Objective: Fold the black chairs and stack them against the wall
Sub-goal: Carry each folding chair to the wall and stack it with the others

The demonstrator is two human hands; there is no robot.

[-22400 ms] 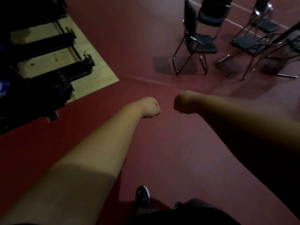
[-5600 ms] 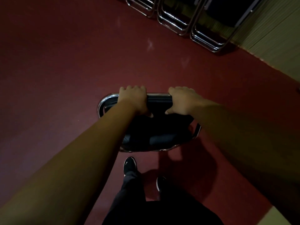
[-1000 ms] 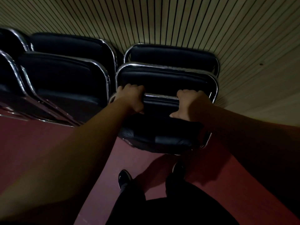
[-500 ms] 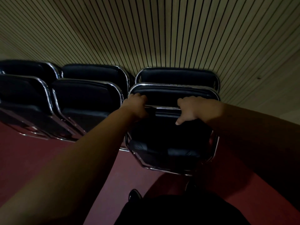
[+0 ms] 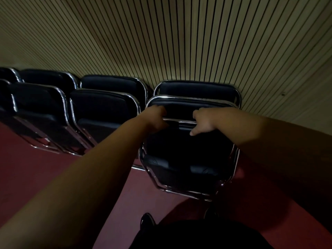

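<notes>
While left hand [image 5: 156, 119] and right hand [image 5: 203, 121] curl round its top, the folded chair [image 5: 179, 159] hangs before the stack [image 5: 195, 90] just beyond them.
Released too upright, it could tip back, or its feet skid on the floor [image 5: 53, 177].

Leftmost stacked chair [image 5: 7, 74] partly beyond left edge

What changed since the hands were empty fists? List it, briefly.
The left hand and right hand took hold of a folded chair by its top rail and carried it across the red floor to the rightmost stack at the slatted wall. Over the last second it closed in on that stack. Unchanged: both hands grip the rail; the stacks lean in place.
</notes>
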